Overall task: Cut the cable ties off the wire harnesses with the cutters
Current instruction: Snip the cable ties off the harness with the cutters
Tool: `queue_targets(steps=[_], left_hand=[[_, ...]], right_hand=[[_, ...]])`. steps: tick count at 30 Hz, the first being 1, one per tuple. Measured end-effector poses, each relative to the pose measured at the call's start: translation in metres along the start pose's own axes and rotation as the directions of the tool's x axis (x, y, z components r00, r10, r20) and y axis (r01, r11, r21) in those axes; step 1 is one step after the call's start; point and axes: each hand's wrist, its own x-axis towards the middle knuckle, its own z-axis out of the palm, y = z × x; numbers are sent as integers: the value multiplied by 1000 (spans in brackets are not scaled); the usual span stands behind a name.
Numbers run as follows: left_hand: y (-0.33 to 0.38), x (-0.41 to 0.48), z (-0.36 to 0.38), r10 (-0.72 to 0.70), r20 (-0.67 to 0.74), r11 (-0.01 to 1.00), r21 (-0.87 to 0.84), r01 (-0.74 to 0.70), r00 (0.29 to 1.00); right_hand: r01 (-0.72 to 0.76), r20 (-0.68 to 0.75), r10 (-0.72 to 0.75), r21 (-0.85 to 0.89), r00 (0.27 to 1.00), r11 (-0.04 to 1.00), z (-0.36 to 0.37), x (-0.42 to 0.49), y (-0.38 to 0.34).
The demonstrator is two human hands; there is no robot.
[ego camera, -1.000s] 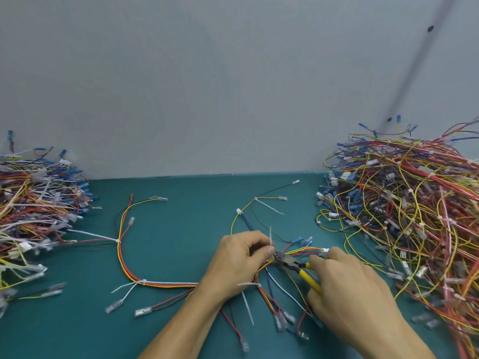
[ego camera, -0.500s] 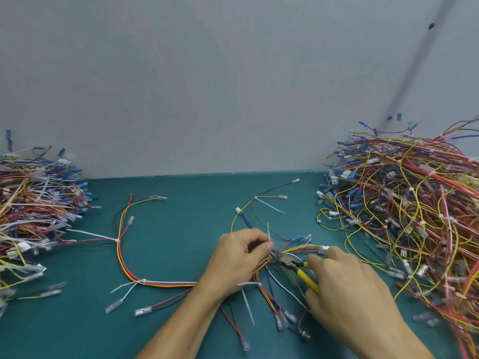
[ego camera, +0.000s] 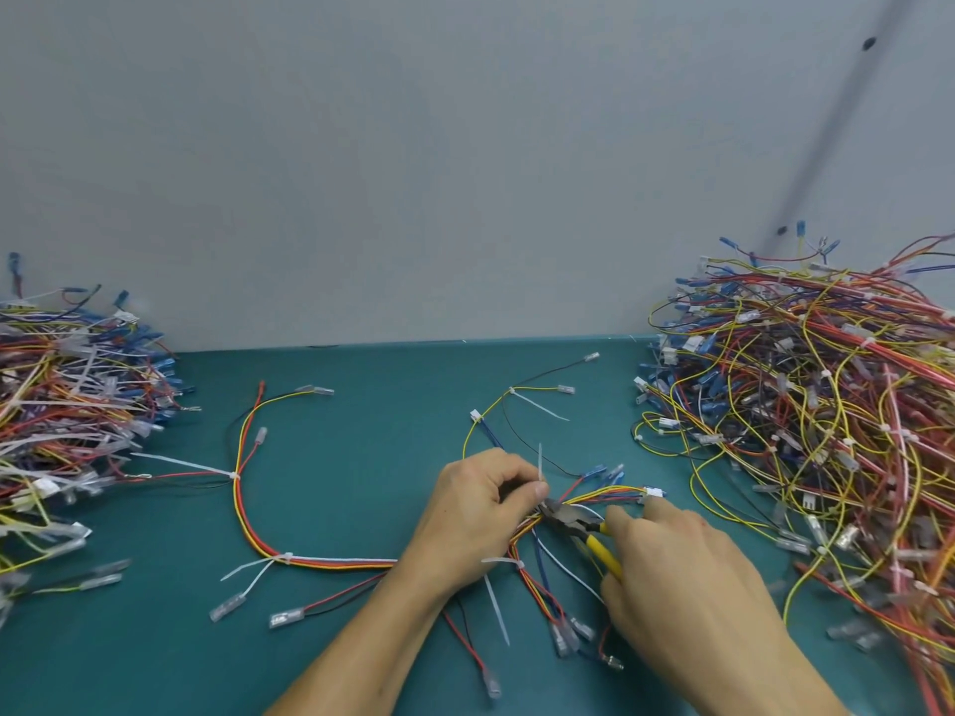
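A wire harness point(ego camera: 330, 561) of red, yellow and orange wires lies spread across the teal table point(ego camera: 336, 638). My left hand point(ego camera: 478, 514) pinches its bundle beside a white cable tie point(ego camera: 540, 465) whose tail sticks straight up. My right hand point(ego camera: 687, 576) grips the yellow-handled cutters point(ego camera: 584, 529). Their dark jaws touch the bundle right at my left thumb tip. Other white ties point(ego camera: 501, 609) remain on the harness near my left wrist and along its left branch.
A big tangled heap of harnesses point(ego camera: 816, 416) fills the right side of the table. Another heap point(ego camera: 67, 421) with many white ties sits at the left edge. A grey wall point(ego camera: 465, 173) closes off the back.
Both hands stay nearly in place. The cutter jaws have shifted slightly left, closer against the bundle at my left thumb.
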Motion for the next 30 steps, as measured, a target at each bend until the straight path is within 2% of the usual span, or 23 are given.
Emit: queue_targets(steps=[4,10,18,20,22,26,30], left_hand=[[0,-1,1,10,-41,999,41,-8,999],[-3,4,-1,-98,-23,995,-36,97,995],[-2,4,-1,-81,3,997,-14,81,997],[-1,3,-1,-70,1,997,-16,70,998],[0,3,0,-63,-3,998,-29,63,998],[-1,3,1,-59,-6,997,-51,59,998],[1,4,1,-128,-9,980,-153,125,992]], right_hand=[[4,29,-4,-22,1000,1000,2,1,-5],[38,-160,-27,67,987,997,0,-1,-13],[20,-191,-6,71,982,997,7,-2,-7],[20,-182,-11,46,983,999,7,-1,-6],[20,-108,-23,-23,994,1000,4,-2,-6],[7,-44,-8,-12,999,1000,8,-1,-3],[-14,-9,14,24,1000,1000,8,2,-1]])
